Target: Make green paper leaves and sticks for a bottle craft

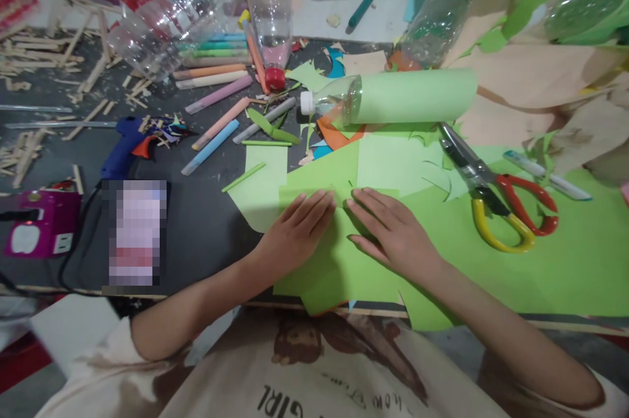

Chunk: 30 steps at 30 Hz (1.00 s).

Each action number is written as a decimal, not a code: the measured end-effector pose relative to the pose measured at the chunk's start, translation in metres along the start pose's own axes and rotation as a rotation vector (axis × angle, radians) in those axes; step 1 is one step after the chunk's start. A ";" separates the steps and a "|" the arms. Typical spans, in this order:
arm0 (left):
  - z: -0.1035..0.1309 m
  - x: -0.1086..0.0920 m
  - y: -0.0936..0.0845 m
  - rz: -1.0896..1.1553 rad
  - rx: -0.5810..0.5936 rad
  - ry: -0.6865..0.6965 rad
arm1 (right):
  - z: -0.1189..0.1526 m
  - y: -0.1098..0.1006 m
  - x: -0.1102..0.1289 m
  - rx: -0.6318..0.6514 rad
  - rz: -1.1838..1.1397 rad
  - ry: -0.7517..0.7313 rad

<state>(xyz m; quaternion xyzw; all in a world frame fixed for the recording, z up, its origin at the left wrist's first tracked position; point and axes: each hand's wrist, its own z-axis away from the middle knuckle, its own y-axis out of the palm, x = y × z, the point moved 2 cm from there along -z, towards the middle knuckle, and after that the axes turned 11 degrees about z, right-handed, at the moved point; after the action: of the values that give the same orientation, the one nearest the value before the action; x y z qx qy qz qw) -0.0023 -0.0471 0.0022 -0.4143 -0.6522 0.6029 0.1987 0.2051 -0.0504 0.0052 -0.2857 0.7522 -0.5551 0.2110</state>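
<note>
Across the dark surface [211, 221], pens [219, 94] and clear bottles [272, 5] are scattered toward the far side, and at the near edge, in the middle, the green paper [339, 274] is laid out. It is pressed from above by the left hand [302, 231] and the right hand [393, 231], side by side. The grip is flat on both: fingers stretched out, nothing seen pinched; the left thumb is hidden. A narrow band, apparently folded, is seen along the far side. Very light stock, by the look of it: stiff enough to be creased cleanly, yet easily dented, torn or slid if pushed unevenly. It is best taken by its edges, thumb beneath and fingers above, with the fold steadied by flat fingertips. To the right, scissors [484, 179] are parked, blades pointed away.
</note>
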 end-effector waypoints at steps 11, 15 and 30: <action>-0.003 -0.002 0.002 0.042 0.022 -0.098 | -0.001 0.012 0.004 0.192 0.047 0.029; -0.006 0.002 0.001 0.045 0.031 -0.109 | -0.007 0.014 -0.001 0.160 0.072 0.009; -0.002 0.002 0.000 0.056 -0.001 -0.104 | -0.005 0.010 0.003 0.127 0.049 0.041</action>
<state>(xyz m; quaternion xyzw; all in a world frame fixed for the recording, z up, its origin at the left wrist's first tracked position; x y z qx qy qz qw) -0.0019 -0.0439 0.0017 -0.4005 -0.6502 0.6286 0.1474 0.1982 -0.0466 -0.0030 -0.2417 0.7265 -0.6020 0.2268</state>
